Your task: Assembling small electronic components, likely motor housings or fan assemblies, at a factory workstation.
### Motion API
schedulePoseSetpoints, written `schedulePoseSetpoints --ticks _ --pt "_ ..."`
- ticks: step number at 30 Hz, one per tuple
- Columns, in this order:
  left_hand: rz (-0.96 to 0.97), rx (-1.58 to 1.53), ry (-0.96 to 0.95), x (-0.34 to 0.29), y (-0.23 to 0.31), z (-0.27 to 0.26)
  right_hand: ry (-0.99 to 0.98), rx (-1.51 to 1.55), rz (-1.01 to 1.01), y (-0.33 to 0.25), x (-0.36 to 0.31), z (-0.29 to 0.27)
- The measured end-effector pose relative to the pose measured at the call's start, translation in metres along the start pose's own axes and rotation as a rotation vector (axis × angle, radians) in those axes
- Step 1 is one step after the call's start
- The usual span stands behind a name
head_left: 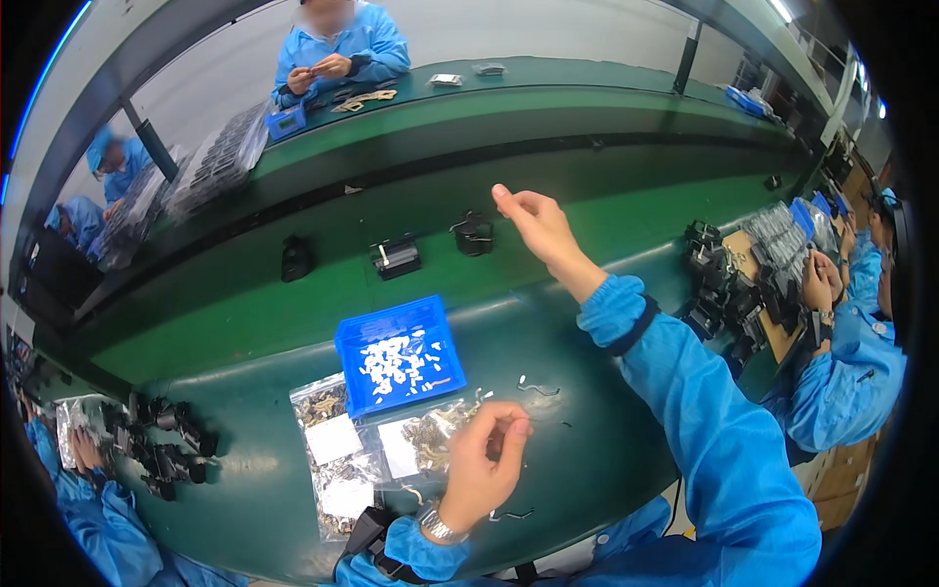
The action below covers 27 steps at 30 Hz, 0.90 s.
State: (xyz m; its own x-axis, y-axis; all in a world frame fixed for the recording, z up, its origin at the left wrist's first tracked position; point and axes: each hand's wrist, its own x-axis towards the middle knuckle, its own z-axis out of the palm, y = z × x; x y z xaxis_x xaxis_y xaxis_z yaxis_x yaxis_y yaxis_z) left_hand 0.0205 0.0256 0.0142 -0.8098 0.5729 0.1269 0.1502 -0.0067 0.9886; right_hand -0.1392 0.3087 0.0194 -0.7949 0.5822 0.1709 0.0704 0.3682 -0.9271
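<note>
Shows bright, even light across the green worktop [606, 440], with a soft sheen along its rear edge; includes a white tube [781, 10] at upper right and a blue light strip [44, 73] at upper left; darkens below the rear shelf [548, 73]; nearly bleaches the white pieces [386, 364]; bends straight edges toward the rim; falls to black at the corners; blurs the face of the co-worker [377, 41] opposite

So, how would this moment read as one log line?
left hand: beside plastic bag, grip unclear | right hand: extended near black part | blue tray: holds white pieces
</note>
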Motion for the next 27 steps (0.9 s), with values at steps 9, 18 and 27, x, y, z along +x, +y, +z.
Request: schedulePoseSetpoints --ticks 9,18,27 --pt "0.025 0.004 0.118 -0.006 -0.013 -0.006 -0.386 -0.537 -0.589 -0.058 -0.145 -0.148" --pt "0.068 0.070 0.125 0.002 -0.011 0.002 -0.024 -0.947 -0.185 0.013 -0.106 -0.324" --pt "0.066 0.105 0.101 -0.003 -0.006 -0.003 -0.216 -0.964 -0.229 0.035 -0.173 -0.263"
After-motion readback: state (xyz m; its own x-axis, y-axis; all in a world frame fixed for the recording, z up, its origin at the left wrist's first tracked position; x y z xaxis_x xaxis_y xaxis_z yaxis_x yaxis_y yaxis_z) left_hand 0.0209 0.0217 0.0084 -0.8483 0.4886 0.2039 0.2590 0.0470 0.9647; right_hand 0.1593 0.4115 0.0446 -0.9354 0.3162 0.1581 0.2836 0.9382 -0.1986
